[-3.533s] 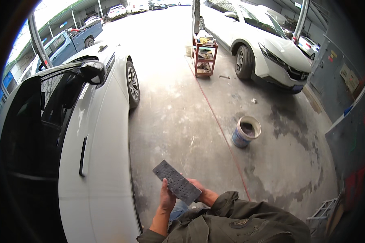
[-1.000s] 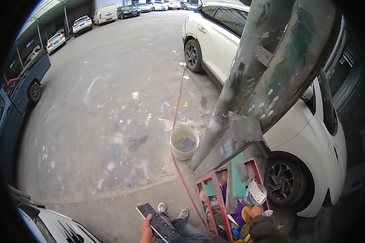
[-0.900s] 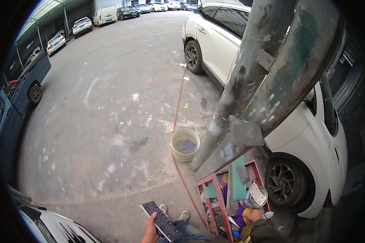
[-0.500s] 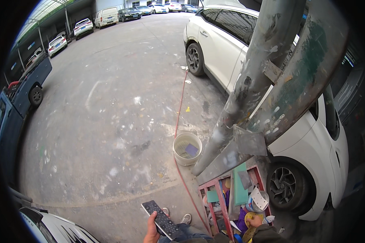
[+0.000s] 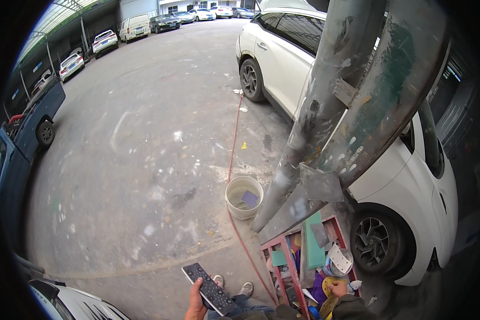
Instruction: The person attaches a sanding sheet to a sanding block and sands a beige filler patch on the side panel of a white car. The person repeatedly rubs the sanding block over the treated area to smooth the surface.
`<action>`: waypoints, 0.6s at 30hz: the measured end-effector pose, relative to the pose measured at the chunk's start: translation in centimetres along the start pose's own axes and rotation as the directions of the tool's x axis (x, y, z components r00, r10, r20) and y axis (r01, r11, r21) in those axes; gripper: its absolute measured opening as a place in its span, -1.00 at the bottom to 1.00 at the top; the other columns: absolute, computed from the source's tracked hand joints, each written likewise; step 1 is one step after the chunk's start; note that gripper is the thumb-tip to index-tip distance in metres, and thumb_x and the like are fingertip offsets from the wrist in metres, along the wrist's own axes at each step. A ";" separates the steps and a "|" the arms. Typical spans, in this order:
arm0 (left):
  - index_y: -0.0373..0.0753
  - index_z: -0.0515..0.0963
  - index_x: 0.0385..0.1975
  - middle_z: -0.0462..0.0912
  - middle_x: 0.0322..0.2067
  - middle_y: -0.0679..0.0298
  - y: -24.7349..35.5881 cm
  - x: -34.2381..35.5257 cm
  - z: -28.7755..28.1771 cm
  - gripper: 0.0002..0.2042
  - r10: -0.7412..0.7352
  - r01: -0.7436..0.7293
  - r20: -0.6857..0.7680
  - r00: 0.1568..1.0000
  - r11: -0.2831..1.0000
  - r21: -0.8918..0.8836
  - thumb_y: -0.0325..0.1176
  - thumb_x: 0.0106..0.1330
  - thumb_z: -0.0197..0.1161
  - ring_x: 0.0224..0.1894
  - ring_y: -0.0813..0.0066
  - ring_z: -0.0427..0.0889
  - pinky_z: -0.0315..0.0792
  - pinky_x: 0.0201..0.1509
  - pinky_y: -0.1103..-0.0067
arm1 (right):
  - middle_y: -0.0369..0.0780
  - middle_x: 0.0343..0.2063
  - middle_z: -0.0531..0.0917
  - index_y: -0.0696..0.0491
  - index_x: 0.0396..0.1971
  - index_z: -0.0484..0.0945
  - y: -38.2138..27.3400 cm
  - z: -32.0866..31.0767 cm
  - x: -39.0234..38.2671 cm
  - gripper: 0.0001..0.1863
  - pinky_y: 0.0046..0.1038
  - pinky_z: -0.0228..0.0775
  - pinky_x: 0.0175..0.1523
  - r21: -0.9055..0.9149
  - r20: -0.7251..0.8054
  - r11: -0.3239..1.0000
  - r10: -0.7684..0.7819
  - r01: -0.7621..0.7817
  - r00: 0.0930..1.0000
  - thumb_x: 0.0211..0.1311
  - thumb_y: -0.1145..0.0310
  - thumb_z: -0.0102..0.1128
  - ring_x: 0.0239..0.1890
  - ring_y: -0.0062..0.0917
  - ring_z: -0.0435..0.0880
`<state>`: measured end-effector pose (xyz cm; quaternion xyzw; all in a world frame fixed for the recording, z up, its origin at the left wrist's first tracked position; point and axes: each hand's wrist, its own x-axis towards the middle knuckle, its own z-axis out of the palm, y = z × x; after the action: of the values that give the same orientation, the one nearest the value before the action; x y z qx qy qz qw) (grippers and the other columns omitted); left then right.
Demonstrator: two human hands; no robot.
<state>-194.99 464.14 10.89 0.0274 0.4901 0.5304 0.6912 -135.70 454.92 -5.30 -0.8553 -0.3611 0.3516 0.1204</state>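
Note:
In my left hand (image 5: 196,300) is a long dark sanding block (image 5: 210,290), its face dotted with round marks and turned up, tilted in front of my legs. The fingers are wrapped round its left edge. My right hand (image 5: 337,288) reaches into a red metal cart (image 5: 266,249), fingers closed on yellow perforated sandpaper (image 5: 328,306). Purple sheets (image 5: 319,287) lie beside that hand. Just beyond stands a tub (image 5: 338,265) with a pale perforated sheet (image 5: 342,257) on it. A long green board (image 5: 314,246) rests across the cart.
A white bucket (image 5: 232,205) holding a purple piece stands beyond the cart. A red hose (image 5: 233,144) runs along the floor. Thick slanted metal posts (image 5: 309,122) rise at right, before a white car (image 5: 282,58). Another white vehicle (image 5: 69,298) is near left, a blue pickup (image 5: 32,122) farther off.
The whole view has shifted slightly. My left hand and the sanding block sit a little farther left; my right hand stays at the yellow sandpaper in the cart.

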 end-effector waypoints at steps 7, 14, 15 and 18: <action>-0.30 0.43 0.08 0.65 -0.30 0.03 0.1 -0.4 -0.5 -0.47 0.002 -0.001 -0.004 1.000 1.000 0.029 0.04 0.34 0.09 -0.25 0.17 0.68 0.59 -0.09 0.30 | -0.12 -0.68 0.67 0.23 -0.60 0.68 -2.2 2.8 -2.1 -0.73 -0.29 0.48 -0.32 -0.001 -0.257 1.000 -0.003 0.002 0.966 -0.02 0.29 0.43 -0.56 -0.40 0.69; -0.34 0.39 0.11 0.65 -0.29 0.02 -0.2 -1.1 -0.7 -0.43 -0.005 0.004 0.015 1.000 0.999 0.049 0.05 0.33 0.09 -0.23 0.17 0.68 0.58 -0.08 0.31 | -0.12 -0.64 0.65 0.26 -0.55 0.66 1.6 2.1 1.5 -0.76 -0.23 0.46 -0.30 0.105 -0.295 0.993 0.077 -0.048 0.952 0.07 0.35 0.32 -0.50 -0.43 0.66; -0.34 0.39 0.11 0.65 -0.29 0.01 -0.2 -1.2 -1.0 -0.43 -0.001 0.001 0.012 1.000 0.999 0.047 0.05 0.33 0.09 -0.23 0.17 0.68 0.58 -0.08 0.31 | -0.04 -0.58 0.66 0.26 -0.57 0.64 1.7 1.9 1.4 -0.76 -0.19 0.48 -0.27 0.040 -0.275 0.998 0.060 -0.051 0.960 0.10 0.36 0.27 -0.47 -0.31 0.68; -0.34 0.39 0.12 0.65 -0.29 0.01 -0.2 -1.2 -1.2 -0.43 0.002 -0.004 0.022 1.000 0.999 0.053 0.05 0.33 0.08 -0.23 0.18 0.68 0.58 -0.08 0.31 | 0.03 -0.47 0.67 0.21 -0.49 0.61 1.8 2.8 0.6 -0.82 -0.14 0.47 -0.18 -0.197 -0.551 0.980 -0.099 -0.013 0.829 0.08 0.37 0.25 -0.37 -0.12 0.68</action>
<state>-195.62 462.53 10.93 0.0522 0.4962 0.5180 0.6948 -136.35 453.94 -8.47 -0.9197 -0.3615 0.0474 0.1454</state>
